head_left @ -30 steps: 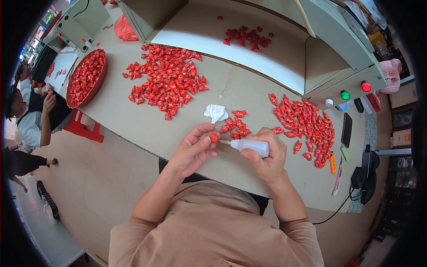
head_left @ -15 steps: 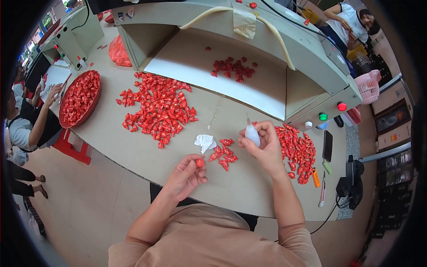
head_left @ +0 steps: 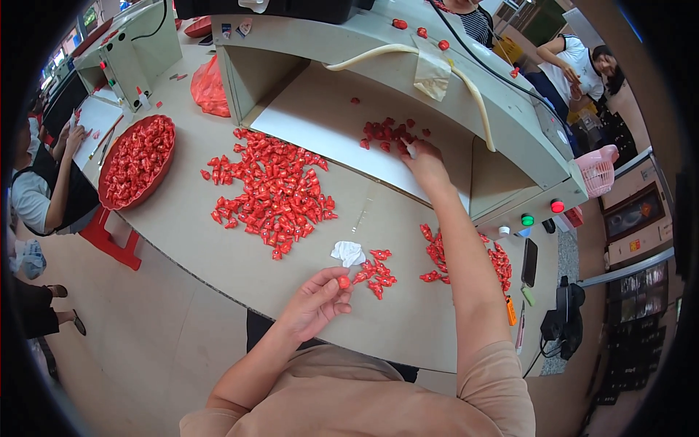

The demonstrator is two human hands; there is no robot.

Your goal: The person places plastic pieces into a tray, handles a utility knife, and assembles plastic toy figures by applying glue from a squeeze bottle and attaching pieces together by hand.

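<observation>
Near the table's front edge, my left hand is closed, pinching a small red piece between thumb and forefinger. My right hand reaches far forward into the open-fronted box. A white squeeze bottle stays gripped in it, mostly covered by the fingers. The fingertips are at a loose cluster of small red parts on the box's white floor; whether they touch one cannot be made out. A crumpled white tissue and several red figures lie just beyond my left hand.
A large heap of red figures covers the table's left middle; another heap lies partly behind my right forearm. Farther left stands a red bowl full of them. Along the right edge are an orange-cased tool and a phone. Co-workers sit nearby.
My right hand has moved forward from above the table into the box, taking the bottle along. My left hand still holds its red piece. The whole view has shifted slightly.
</observation>
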